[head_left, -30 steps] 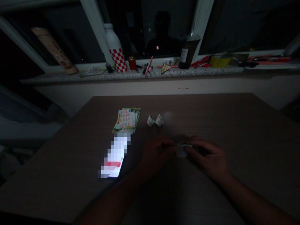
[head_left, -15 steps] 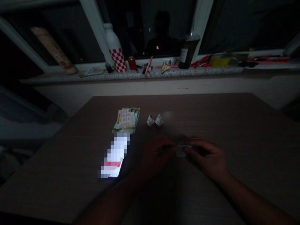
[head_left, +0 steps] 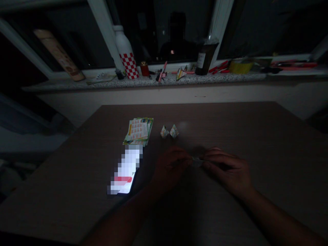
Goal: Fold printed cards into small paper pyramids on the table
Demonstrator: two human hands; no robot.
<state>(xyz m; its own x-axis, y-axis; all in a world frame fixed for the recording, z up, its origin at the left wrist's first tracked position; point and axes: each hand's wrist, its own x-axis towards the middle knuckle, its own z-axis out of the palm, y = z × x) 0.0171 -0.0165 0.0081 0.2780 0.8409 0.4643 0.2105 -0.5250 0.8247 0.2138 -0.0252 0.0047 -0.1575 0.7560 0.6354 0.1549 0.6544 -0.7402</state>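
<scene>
A small piece of folded paper (head_left: 196, 162) is held between my two hands above the wooden table (head_left: 230, 126). My left hand (head_left: 172, 166) pinches its left end, and my right hand (head_left: 227, 168) pinches the right end between thumb and fingers. The paper is dim and blurred, so its folds do not show clearly. Just beyond my left hand stand two small pointed origami pieces, a left one (head_left: 164, 132) and a right one (head_left: 174, 131), made of printed paper.
A stack of printed paper sheets (head_left: 138, 130) lies at the left, with a lit phone (head_left: 125, 171) in front of it. Along the granite windowsill (head_left: 164, 80) stand a checkered bottle (head_left: 129, 63), a small red jar (head_left: 144, 69) and a dark lidded cup (head_left: 204, 61).
The paper has tilted and shows less of its printed face than before. My right hand has shifted slightly to the right; the things on the table stay where they were.
</scene>
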